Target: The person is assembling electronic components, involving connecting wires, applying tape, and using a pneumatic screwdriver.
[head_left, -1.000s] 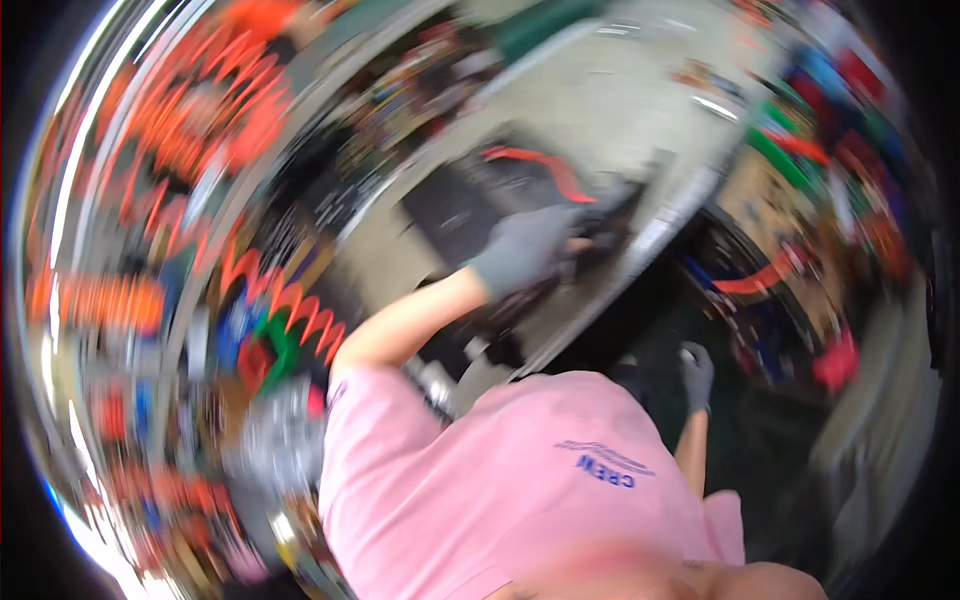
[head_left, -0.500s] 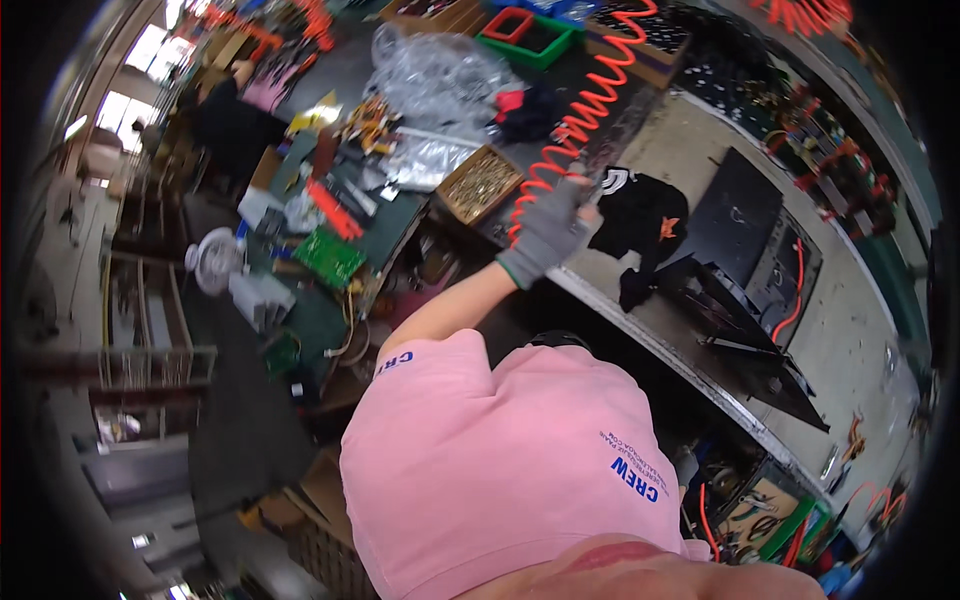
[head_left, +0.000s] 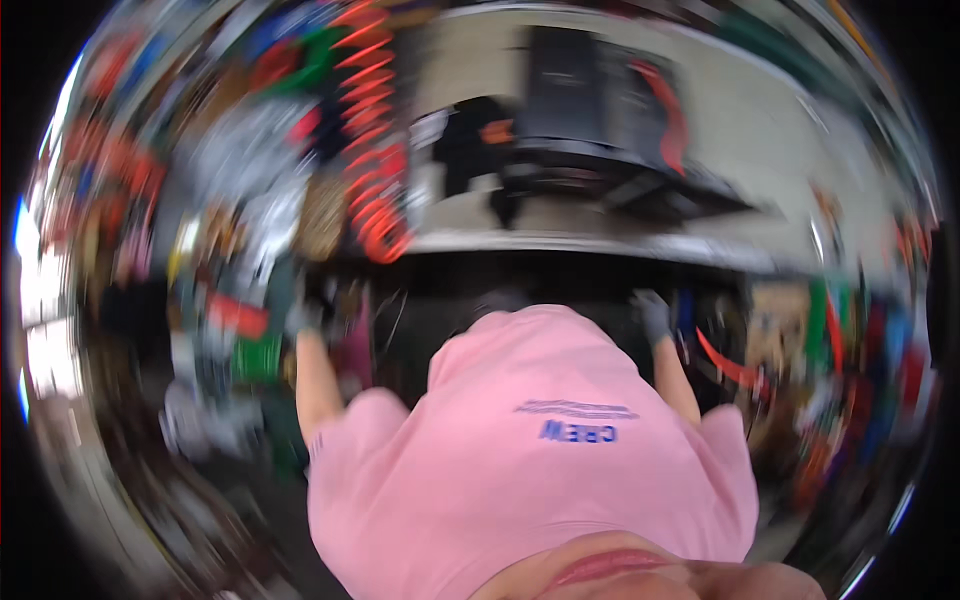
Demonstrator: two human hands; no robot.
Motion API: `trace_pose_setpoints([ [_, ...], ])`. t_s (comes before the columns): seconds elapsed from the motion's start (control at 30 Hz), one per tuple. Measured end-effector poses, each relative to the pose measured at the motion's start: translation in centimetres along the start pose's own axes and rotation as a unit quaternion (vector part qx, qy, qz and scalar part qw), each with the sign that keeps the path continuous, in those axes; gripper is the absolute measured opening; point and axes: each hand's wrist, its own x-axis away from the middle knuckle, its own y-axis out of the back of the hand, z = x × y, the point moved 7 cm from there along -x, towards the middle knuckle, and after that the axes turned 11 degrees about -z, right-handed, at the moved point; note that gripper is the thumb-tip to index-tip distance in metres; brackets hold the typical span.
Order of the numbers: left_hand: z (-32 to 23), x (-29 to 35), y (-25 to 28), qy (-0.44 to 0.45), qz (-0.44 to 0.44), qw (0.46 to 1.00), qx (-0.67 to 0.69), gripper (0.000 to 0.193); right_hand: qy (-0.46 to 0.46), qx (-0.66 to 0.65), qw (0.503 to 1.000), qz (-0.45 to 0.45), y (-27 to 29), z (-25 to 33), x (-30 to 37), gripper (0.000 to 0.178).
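Left hand [head_left: 303,318] and right hand [head_left: 654,314], both gloved, hang below the table [head_left: 600,245] edge; blur hides the fingers' state. At twelve o'clock, an orange coiled hose [head_left: 372,150] runs lengthwise away from the person.

Setting: a workshop, seen through heavy motion blur. A long pale workbench [head_left: 640,215] with a metal front edge runs across the view, beyond the fingertips of both gloved hands. On it sits a dark flat piece of equipment [head_left: 590,110] with an orange cable [head_left: 668,110] draped over it (exact kind not discernible). An orange coiled air hose [head_left: 372,130] hangs down above and ahead of the left hand's [head_left: 303,318] fingers. Further out to the left of those fingers, a crowded surface of small parts and bins [head_left: 230,190] in red, green and silver. Past the right hand's [head_left: 654,312] fingers, more orange cable [head_left: 725,362] and mixed coloured clutter [head_left: 850,340] below the bench. Grey work gloves fit the setting.
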Motion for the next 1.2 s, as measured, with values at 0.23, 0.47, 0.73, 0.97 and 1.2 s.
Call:
trace_pose_setpoints([
  [0.23, -3.8, 15.2, -16.9, -0.118, 0.123, 0.973, -0.157, 0.012, -0.103, -0.093, 0.967, -0.215, 11.4, -9.6, 4.9, 0.019],
  [0.47, -4.5, 24.3, -23.3, -0.069, 0.233, 0.941, -0.235, 0.026, -0.215, -0.161, 0.905, -0.33, 15.2, -19.4, 13.7, 0.026],
  [0.73, -6.2, 26.2, -23.1, -0.089, 0.308, 0.888, -0.329, 0.025, -0.1, -0.324, 0.793, -0.507, 21.3, -19.7, 15.5, 0.02],
  [0.97, -6.4, 26.4, -18.4, -0.082, 0.308, 0.868, -0.38, 0.024, 0.224, -0.024, 0.76, -0.609, 31.2, 1.0, 12.4, 0.019],
  [1.2, -4.7, 28.2, -14.3, -0.064, 0.306, 0.861, -0.401, 0.023, 0.114, 0.155, 0.845, -0.498, 32.7, 7.7, -0.5, 0.031],
])
